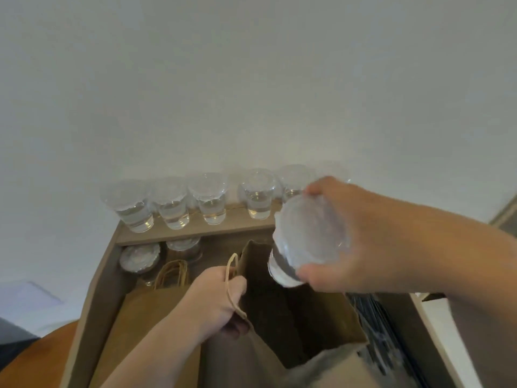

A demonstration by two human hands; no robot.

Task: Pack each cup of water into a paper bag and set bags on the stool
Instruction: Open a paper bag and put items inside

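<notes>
Cup [305, 242] is in the right hand [349, 242], fingers and thumb curled round its lidded top. It's tilted a bit and held right over the mouth of the open bag [293, 317], not inside it yet. Just down and left of that grip, the left hand [215, 303] is clenched on the bag's rim and twine handle [230, 289], and the mouth is gaping wide. Beyond the held cup, a row of cups [209, 203] with lids and water stands on a shelf [195, 231]; the right end of the row is partly hidden behind the right hand. Under the shelf, left of the left hand, two lower cups [140, 259] sit beside flat bags [145, 312]. Further out, at the lower left, an orange-brown surface [42, 351] peeks in, can't tell what it is.
</notes>
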